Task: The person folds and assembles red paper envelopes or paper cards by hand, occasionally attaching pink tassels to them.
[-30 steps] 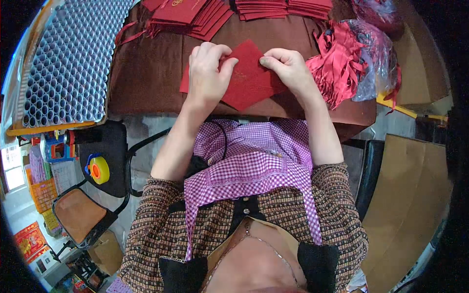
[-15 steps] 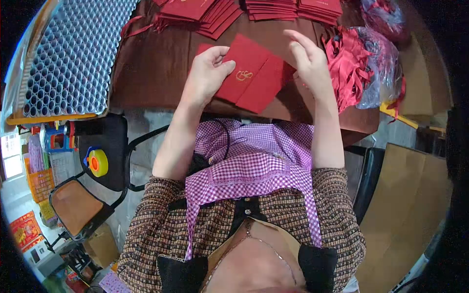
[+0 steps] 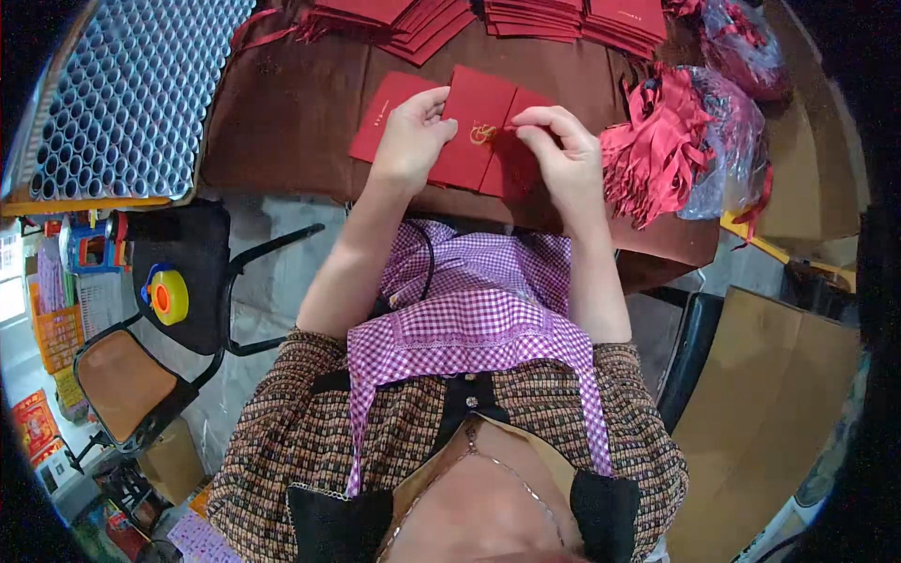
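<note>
My left hand point(image 3: 413, 139) grips a red folded card point(image 3: 462, 159) at its left side, thumb on top. A gold emblem point(image 3: 482, 134) is printed beside the seam that runs down the card's front. At the emblem's right edge, my right hand point(image 3: 563, 155) has thumb and forefinger in a pinch against the card; the exact spot between the fingertips is too small to make out. Beneath and to the left of my left hand, another red panel point(image 3: 380, 117) with small print lies on the brown cloth; whether it joins the held card is hidden.
Stacks of red cards point(image 3: 427, 26) point(image 3: 535, 19) line the table's far side. To the right lie a heap of red ribbons point(image 3: 657, 141) and a clear plastic bag point(image 3: 727, 122). A tray of round tubes point(image 3: 131, 94) stands at left. A chair point(image 3: 178, 272) holds a yellow tape roll point(image 3: 169, 296).
My right hand has moved left and down from beside the card to its gold emblem, its fingers coming together. The card has turned more upright in my left hand. The view has shifted slightly.
</note>
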The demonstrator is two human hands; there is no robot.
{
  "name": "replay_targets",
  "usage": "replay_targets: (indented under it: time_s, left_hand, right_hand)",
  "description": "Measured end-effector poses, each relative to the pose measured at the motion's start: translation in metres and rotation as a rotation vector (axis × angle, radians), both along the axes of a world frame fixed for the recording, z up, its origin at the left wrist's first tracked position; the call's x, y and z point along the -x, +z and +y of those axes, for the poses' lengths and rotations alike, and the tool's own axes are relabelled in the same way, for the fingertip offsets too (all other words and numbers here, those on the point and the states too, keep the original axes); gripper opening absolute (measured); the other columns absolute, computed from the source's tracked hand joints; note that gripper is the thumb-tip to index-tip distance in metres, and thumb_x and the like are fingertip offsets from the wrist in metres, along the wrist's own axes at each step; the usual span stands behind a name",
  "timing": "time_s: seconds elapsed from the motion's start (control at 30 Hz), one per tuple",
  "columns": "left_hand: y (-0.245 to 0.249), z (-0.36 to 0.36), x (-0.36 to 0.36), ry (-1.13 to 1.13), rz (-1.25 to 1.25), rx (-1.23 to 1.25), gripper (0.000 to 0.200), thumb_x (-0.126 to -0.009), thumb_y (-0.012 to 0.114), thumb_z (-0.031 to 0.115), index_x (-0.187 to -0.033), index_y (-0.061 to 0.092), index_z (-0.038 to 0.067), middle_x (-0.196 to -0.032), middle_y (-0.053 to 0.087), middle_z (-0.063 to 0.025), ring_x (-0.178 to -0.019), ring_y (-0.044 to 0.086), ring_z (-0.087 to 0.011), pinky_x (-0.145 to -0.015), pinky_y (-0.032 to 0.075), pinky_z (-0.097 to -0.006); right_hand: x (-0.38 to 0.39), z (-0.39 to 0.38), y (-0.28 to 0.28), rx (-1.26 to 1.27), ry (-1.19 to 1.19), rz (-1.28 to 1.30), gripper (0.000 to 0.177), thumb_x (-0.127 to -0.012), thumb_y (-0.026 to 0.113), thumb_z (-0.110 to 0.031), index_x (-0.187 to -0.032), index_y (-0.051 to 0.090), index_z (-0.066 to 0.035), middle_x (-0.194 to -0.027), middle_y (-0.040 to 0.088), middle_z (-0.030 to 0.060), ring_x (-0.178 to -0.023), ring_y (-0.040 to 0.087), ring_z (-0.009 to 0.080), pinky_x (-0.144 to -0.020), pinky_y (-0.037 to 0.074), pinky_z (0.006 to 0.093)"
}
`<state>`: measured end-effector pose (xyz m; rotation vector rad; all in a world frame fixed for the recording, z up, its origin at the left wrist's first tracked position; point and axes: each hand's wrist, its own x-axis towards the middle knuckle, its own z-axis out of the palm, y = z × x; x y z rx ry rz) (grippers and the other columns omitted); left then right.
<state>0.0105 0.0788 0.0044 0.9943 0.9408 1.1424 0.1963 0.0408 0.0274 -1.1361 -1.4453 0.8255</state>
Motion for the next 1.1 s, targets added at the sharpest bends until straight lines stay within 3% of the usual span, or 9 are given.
replay_targets:
  time_s: [0.2, 0.27, 0.4, 0.43, 0.7, 0.9, 0.97, 1.1]
  left_hand:
    - [-0.001, -0.005, 0.000, 0.043, 0.013, 0.041, 0.041, -0.081, 0.056, -0.010, -0.122, 0.051, -0.008, -0.108, 0.061, -0.0101, -0.096, 0.059, -0.0136, -0.083, 0.048, -0.0238]
    - [-0.002, -0.005, 0.000, 0.064, 0.045, 0.038, 0.041, -0.081, 0.058, -0.008, -0.122, 0.050, -0.009, -0.107, 0.061, -0.0098, -0.095, 0.058, -0.0129, -0.082, 0.048, -0.0235]
    - [0.002, -0.008, -0.001, 0.065, 0.091, 0.028, 0.041, -0.081, 0.059, -0.008, -0.121, 0.051, -0.007, -0.106, 0.060, -0.0093, -0.094, 0.057, -0.0139, -0.083, 0.048, -0.0254]
    - [0.002, -0.010, -0.001, 0.054, 0.063, 0.007, 0.041, -0.080, 0.060, -0.008, -0.120, 0.051, -0.007, -0.104, 0.060, -0.0085, -0.091, 0.057, -0.0127, -0.081, 0.048, -0.0246]
    - [0.012, -0.018, -0.005, 0.038, 0.127, 0.005, 0.039, -0.081, 0.061, -0.005, -0.119, 0.053, -0.008, -0.100, 0.062, -0.0062, -0.085, 0.057, -0.0091, -0.075, 0.048, -0.0220]
    - [0.005, -0.016, -0.002, -0.050, -0.001, -0.009, 0.039, -0.081, 0.059, -0.005, -0.119, 0.054, -0.007, -0.095, 0.063, -0.0046, -0.079, 0.057, -0.0065, -0.069, 0.047, -0.0201]
    - [0.008, -0.016, -0.004, -0.089, -0.039, -0.005, 0.041, -0.081, 0.058, -0.006, -0.122, 0.052, -0.007, -0.105, 0.062, -0.0079, -0.088, 0.058, -0.0111, -0.080, 0.047, -0.0232]
    - [0.005, -0.014, -0.004, -0.127, -0.067, -0.014, 0.042, -0.081, 0.056, -0.008, -0.123, 0.051, -0.007, -0.110, 0.061, -0.0117, -0.094, 0.059, -0.0146, -0.084, 0.047, -0.0256]
  right_hand:
    - [0.021, 0.004, -0.016, 0.087, -0.063, 0.024, 0.011, -0.082, 0.063, -0.001, -0.094, 0.063, 0.000, -0.089, 0.065, 0.0041, -0.083, 0.059, 0.0084, -0.075, 0.048, 0.0237]
    - [0.021, 0.008, -0.022, -0.003, -0.096, -0.128, 0.013, -0.083, 0.064, -0.003, -0.096, 0.062, 0.000, -0.090, 0.065, 0.0044, -0.082, 0.059, 0.0080, -0.075, 0.048, 0.0235]
    - [0.024, 0.011, -0.020, -0.267, -0.160, -0.338, 0.012, -0.079, 0.064, 0.000, -0.090, 0.061, 0.000, -0.083, 0.063, 0.0084, -0.079, 0.062, 0.0182, -0.072, 0.049, 0.0284]
    - [0.026, 0.012, -0.018, -0.326, -0.190, -0.353, 0.011, -0.077, 0.064, 0.001, -0.087, 0.060, 0.000, -0.081, 0.061, 0.0107, -0.077, 0.061, 0.0250, -0.071, 0.048, 0.0326]
    - [0.031, 0.012, -0.013, -0.419, -0.262, -0.501, 0.008, -0.079, 0.064, -0.003, -0.084, 0.058, 0.000, -0.079, 0.060, 0.0130, -0.075, 0.059, 0.0294, -0.070, 0.047, 0.0376]
    - [0.029, 0.011, -0.013, -0.437, -0.281, -0.540, 0.009, -0.080, 0.065, -0.005, -0.083, 0.057, 0.000, -0.077, 0.060, 0.0127, -0.073, 0.058, 0.0302, -0.067, 0.046, 0.0387]
    - [0.029, 0.011, -0.013, -0.432, -0.286, -0.549, 0.009, -0.080, 0.065, -0.005, -0.082, 0.057, 0.000, -0.077, 0.060, 0.0126, -0.073, 0.058, 0.0301, -0.067, 0.046, 0.0388]
    - [0.028, 0.010, -0.014, -0.441, -0.301, -0.579, 0.011, -0.081, 0.065, -0.008, -0.082, 0.056, -0.002, -0.076, 0.059, 0.0120, -0.073, 0.058, 0.0295, -0.067, 0.046, 0.0388]
